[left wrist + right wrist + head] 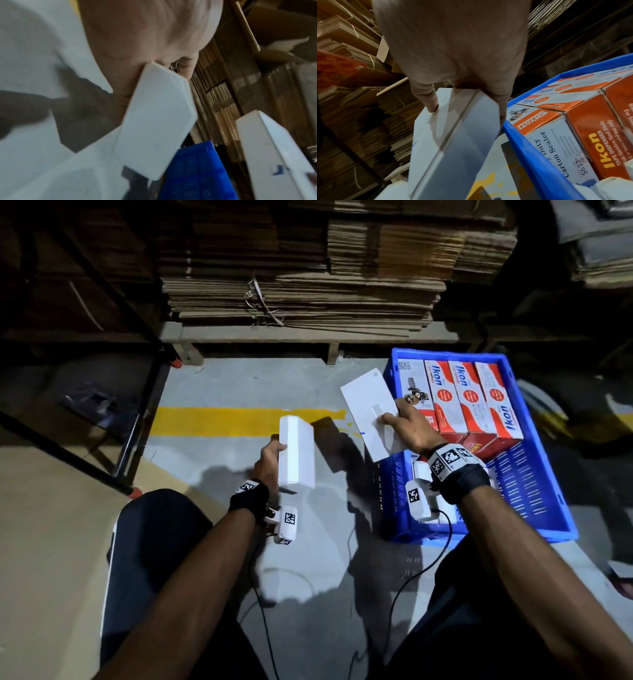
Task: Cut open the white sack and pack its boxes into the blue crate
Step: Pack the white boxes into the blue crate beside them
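Left hand (270, 463) has its grip wrapped round a smooth white carton (296, 453), a plain matte rectangular block standing on end, long axis running 6 to 12 o'clock. Over to the right hand (409, 428), pinching a flat white carton (371, 414), long axis tilted 11 to 5 o'clock, at the left rim of the ribbed blue plastic crate (534, 491), where glossy orange-and-white boxes (474, 402) sit side by side at 1 o'clock.
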Motion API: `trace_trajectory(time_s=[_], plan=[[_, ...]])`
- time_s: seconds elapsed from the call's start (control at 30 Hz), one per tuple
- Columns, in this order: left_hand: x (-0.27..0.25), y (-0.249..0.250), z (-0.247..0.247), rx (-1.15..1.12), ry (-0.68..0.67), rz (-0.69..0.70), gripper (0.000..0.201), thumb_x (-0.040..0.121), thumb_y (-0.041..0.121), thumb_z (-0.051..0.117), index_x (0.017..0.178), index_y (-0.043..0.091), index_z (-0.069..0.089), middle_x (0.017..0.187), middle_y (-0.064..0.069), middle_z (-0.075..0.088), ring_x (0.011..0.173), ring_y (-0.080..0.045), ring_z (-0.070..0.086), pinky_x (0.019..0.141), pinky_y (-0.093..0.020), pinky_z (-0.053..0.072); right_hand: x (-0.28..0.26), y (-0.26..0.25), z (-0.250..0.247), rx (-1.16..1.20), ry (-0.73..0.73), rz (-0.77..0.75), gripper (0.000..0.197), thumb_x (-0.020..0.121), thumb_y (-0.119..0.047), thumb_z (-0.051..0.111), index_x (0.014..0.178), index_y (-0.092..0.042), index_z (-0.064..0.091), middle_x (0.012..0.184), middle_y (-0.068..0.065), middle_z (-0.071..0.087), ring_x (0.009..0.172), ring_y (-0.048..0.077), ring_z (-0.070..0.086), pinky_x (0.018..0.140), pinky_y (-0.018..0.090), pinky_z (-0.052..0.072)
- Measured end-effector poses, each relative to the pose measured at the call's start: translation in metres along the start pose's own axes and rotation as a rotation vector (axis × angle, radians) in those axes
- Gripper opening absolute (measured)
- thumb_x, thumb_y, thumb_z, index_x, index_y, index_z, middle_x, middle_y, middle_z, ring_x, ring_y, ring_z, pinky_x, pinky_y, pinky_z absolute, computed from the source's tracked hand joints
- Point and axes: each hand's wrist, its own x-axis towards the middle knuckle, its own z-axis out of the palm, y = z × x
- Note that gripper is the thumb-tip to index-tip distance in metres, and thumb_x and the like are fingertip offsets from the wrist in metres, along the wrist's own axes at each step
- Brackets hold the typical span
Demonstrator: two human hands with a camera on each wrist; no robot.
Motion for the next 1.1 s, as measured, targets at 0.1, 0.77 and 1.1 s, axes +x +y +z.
trace_trajectory(time_s=[0.1, 0.77, 1.1], plan=[[-0.03, 0.02, 0.03, -0.149, -0.178, 0.031, 0.066, 0.074, 0.049, 0.076, 0.127, 0.011, 0.066, 0.119, -0.021, 0.069, 0.102, -0.037, 0.067, 0.085, -0.046, 0.052, -0.002, 0.007, -0.006, -0.004, 0.034, 0.01, 0.055, 0.08, -0.047, 0.055, 0.119, -0.008, 0.055, 0.114, 0.011, 0.068, 0.102, 0.032, 0.066, 0.092, 0.054, 0.052], [-0.078, 0.006, 0.274, 0.309, -0.272, 0.4, 0.049, 0.088, 0.034, 0.076, 0.119, 0.012, 0.045, 0.115, -0.001, 0.067, 0.108, -0.027, 0.067, 0.091, -0.04, 0.055, -0.074, 0.12, -0.168, -0.533, 0.268, 0.708, 0.056, 0.086, -0.029, 0.068, 0.133, -0.002, 0.057, 0.137, 0.019, 0.059, 0.121, 0.034, 0.06, 0.095, 0.036, 0.05], [-0.08, -0.02, 0.278, 0.626, -0.151, 0.59, 0.067, 0.087, 0.038, 0.078, 0.137, 0.011, 0.041, 0.13, -0.01, 0.068, 0.115, -0.028, 0.066, 0.089, -0.027, 0.051, -0.026, 0.175, -0.1, -0.69, -0.133, 0.551, 0.083, 0.075, -0.051, 0.078, 0.141, -0.01, 0.05, 0.139, 0.014, 0.058, 0.122, 0.036, 0.06, 0.102, 0.044, 0.05]])
